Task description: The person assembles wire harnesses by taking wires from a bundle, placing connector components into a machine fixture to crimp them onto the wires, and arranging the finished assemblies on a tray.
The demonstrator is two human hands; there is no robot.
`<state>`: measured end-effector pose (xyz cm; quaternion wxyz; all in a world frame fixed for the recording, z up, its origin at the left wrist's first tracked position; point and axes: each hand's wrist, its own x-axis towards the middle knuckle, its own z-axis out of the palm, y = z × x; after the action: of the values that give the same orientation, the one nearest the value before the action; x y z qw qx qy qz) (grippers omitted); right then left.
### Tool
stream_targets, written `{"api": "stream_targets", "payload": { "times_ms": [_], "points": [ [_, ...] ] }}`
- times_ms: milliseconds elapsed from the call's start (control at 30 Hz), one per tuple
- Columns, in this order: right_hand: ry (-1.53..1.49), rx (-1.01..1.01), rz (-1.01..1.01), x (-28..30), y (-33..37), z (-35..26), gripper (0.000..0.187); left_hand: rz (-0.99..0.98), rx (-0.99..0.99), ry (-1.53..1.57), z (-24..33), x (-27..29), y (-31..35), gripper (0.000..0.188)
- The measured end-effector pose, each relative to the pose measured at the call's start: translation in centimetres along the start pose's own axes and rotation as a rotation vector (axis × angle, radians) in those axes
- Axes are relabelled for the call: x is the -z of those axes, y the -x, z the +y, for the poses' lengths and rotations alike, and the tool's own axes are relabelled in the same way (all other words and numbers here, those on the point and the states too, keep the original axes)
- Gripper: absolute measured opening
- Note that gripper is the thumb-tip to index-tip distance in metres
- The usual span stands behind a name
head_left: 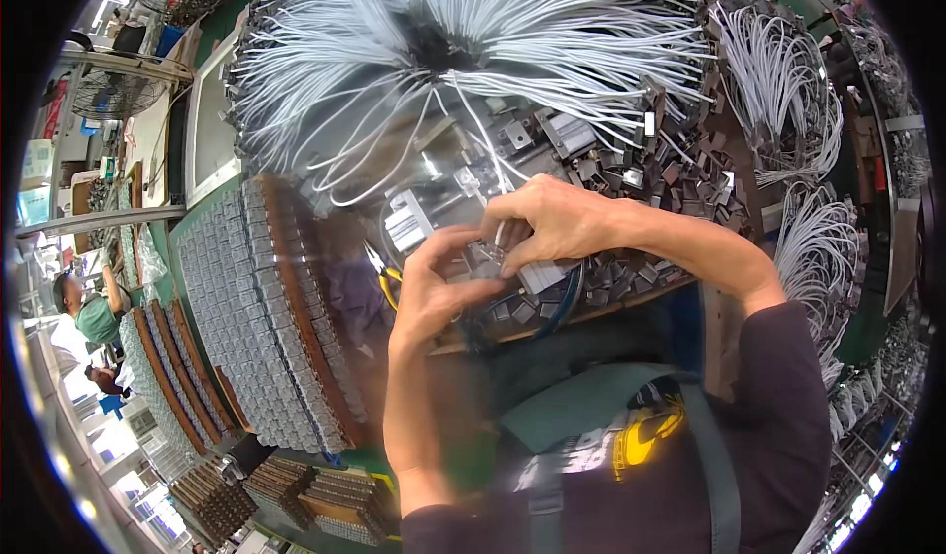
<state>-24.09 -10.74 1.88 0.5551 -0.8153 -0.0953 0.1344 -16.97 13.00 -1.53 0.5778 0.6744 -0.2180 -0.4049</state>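
One white wire [500, 232] sits pinched between thumb and fingers of the right hand [557, 221], on the near side of a fanned wire bundle [591, 51]. The left hand [424, 298] curves just beside it, though whether it grips anything cannot be told; yellow-handled pliers [386, 280] lie to its left.
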Motion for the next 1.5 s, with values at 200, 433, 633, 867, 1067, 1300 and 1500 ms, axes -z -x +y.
{"api": "stream_targets", "payload": {
  "times_ms": [200, 433, 633, 867, 1067, 1300, 1500],
  "points": [
    [-0.074, -0.011, 0.006, 0.1, 0.1, 0.4, 0.043, -0.044, 0.241, 0.252, 2.0, -0.5, 0.3, 0.065],
    [0.054, 0.136, 0.041, -0.3, 0.4, 1.8, 0.050, -0.011, -0.062, -0.462, 3.2, -1.0, 0.6, 0.058],
    [-0.071, -0.028, -0.305, -0.2, -1.7, 1.0, 0.066, 0.099, 0.267, 0.164, 0.3, -2.3, 4.5, 0.059],
    [-0.324, -0.225, -0.465, -2.4, -5.7, 2.5, 0.028, 0.270, 0.302, 0.275, -0.2, -2.3, 6.8, 0.064],
    [0.257, 0.284, -0.068, -4.3, -3.8, 2.8, 0.022, 0.297, 0.164, 0.057, -0.1, -2.8, 5.7, 0.062],
    [0.165, 0.127, 0.122, -3.0, -1.6, 2.6, 0.023, 0.399, -0.024, -0.151, -2.8, -4.5, 3.7, 0.039],
    [0.157, 0.166, 0.119, -1.3, -0.7, 2.4, 0.035, 0.519, -0.071, 0.338, -1.7, -7.2, 0.9, 0.027]
  ]
}}
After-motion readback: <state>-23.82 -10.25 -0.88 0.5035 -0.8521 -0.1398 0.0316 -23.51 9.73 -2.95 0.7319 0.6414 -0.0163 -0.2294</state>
